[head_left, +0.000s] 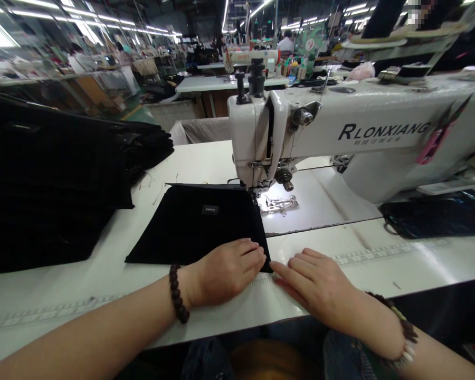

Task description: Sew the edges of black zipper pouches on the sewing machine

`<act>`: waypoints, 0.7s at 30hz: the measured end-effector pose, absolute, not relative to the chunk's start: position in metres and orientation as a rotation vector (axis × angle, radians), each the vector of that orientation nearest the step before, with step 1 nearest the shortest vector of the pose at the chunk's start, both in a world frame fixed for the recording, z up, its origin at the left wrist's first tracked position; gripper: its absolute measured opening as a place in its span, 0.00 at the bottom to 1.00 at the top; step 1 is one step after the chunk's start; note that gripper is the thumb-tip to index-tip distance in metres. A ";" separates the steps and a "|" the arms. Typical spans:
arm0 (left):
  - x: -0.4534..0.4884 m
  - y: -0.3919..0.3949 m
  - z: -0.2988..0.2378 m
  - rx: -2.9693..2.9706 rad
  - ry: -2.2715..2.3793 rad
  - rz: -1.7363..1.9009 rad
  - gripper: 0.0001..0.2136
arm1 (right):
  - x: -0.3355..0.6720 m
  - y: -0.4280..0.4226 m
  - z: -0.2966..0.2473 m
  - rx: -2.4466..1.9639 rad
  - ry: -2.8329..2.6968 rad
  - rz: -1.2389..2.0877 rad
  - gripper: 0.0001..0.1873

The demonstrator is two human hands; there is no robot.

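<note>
A flat black fabric panel (198, 232) with a small dark label (209, 209) lies on the white table, its right edge reaching the sewing machine's needle area (255, 195). Across the panel's near right corner rests my left hand (229, 269), fingers together and curled at the edge, thumb hidden. My right hand (316, 277) meets the same corner from the right, with the index fingertip and thumb side close together at the fabric's edge. The white sewing machine (301, 126) stands just beyond both hands, its lamp lighting the metal plate and guide (281, 203).
A tall stack of black fabric pieces (55, 184) fills the left side. Pink-handled snips (439, 140) hang on the machine's arm. A dark glossy flat item (439, 215) lies at right. Along the table's front runs a printed ruler (364, 256). Other workstations and people are behind.
</note>
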State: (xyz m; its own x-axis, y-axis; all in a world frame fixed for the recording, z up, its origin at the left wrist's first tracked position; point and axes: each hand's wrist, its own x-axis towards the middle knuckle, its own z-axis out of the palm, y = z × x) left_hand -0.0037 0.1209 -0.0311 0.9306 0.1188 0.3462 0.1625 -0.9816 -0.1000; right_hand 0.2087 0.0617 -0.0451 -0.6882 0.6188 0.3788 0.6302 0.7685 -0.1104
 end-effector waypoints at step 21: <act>-0.015 0.143 -0.045 -3.169 -0.350 -0.840 0.11 | 0.203 0.086 -0.030 -0.849 -2.876 -0.186 0.18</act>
